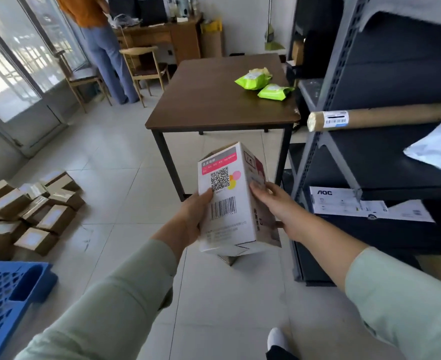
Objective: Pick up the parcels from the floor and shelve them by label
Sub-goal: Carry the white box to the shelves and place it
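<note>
At the centre of the frame both hands hold a white box (229, 203) above the tiled floor (126, 183). The left hand (190, 216) grips its left edge, thumb laid across the face just beside the barcode; the right hand (279, 206) clasps the right side, fingers pressed on the pink-printed panel. The box stands nearly upright, tilted a little, with a QR code and a pink band near its top. Its bottom flaps look partly open. Both arms wear pale green sleeves (126, 294).

At the left edge of the frame, a heap of brown boxes (29, 211) lies on the floor, most with pale labels facing up. Below them, in the lower left corner, sits a blue pallet (9, 289).

A dark metal shelf (325, 141) fills the right side. On it lie a cardboard tube (385, 116) with a barcode label, a grey mailer bag (437, 152) at the right edge, and lower down a flat white carton (364, 206) marked AOC.

Behind the box stands a brown table (214, 100) bearing two green packets (261, 84) near its right edge. In the upper left a person (102, 45) stands at a desk (167, 35), with two wooden chairs (146, 68) nearby.
</note>
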